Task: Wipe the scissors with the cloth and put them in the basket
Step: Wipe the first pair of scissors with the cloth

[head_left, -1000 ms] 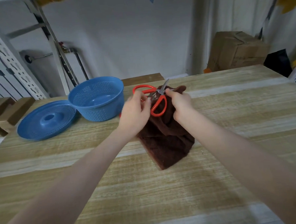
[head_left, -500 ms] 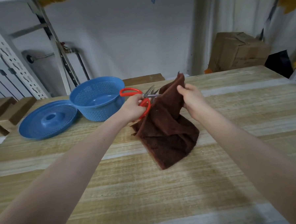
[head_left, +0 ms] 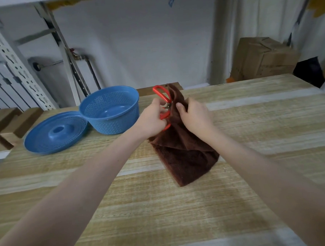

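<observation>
Scissors [head_left: 165, 97] blades now inside cloth [head_left: 186, 155]

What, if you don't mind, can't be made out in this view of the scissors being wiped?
Head view, scissors: blades hidden by the brown cloth and right hand; open or closed cannot be told.
Head view, lower handle loop: mostly covered by the left hand.
Head view, cardboard box: its print is too blurred to read.
</observation>
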A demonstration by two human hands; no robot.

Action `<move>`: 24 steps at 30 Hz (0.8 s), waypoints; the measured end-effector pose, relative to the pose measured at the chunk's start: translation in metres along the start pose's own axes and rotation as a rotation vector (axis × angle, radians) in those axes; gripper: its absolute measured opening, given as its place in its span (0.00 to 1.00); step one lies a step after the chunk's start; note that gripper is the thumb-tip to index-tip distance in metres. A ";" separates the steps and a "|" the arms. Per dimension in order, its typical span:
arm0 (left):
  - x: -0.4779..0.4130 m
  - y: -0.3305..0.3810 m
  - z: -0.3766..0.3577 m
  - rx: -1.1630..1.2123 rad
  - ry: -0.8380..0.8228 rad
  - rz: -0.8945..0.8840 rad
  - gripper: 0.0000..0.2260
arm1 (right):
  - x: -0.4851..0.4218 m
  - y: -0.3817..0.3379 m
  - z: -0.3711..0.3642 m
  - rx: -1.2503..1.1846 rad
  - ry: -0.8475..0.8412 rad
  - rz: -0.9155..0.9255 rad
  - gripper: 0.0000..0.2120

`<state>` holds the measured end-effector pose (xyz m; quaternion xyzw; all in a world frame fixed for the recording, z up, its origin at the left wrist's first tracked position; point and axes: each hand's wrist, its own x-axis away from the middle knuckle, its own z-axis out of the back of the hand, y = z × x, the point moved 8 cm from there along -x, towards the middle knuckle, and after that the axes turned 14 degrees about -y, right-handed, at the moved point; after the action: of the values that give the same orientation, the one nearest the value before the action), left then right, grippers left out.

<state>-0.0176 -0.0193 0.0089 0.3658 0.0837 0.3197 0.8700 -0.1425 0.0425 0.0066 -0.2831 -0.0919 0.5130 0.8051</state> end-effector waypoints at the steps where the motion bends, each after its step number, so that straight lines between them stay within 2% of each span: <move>1: 0.000 0.000 0.000 0.000 -0.001 -0.009 0.22 | -0.001 -0.001 -0.002 -0.038 -0.034 0.008 0.17; 4: 0.002 0.004 0.001 -0.025 0.006 -0.053 0.22 | -0.004 -0.001 -0.010 -0.285 -0.186 0.001 0.16; 8: 0.006 0.012 -0.008 -0.061 -0.028 -0.074 0.26 | -0.005 0.000 -0.015 -0.601 -0.263 -0.059 0.09; 13: 0.006 0.002 -0.014 -0.007 -0.088 0.053 0.28 | -0.011 -0.006 -0.012 -0.540 -0.297 -0.054 0.07; 16: 0.005 -0.006 -0.008 -0.053 -0.084 0.122 0.21 | -0.011 -0.003 -0.014 -0.567 -0.364 -0.055 0.09; 19: 0.002 -0.003 -0.006 -0.103 -0.091 0.110 0.12 | -0.009 -0.003 -0.015 -0.629 -0.417 -0.034 0.08; 24: 0.003 0.008 -0.010 -0.141 -0.112 0.001 0.23 | -0.008 0.000 -0.015 -0.720 -0.379 -0.076 0.05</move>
<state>-0.0228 -0.0074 0.0075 0.3210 0.0118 0.3042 0.8968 -0.1396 0.0303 -0.0046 -0.4436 -0.4226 0.4612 0.6418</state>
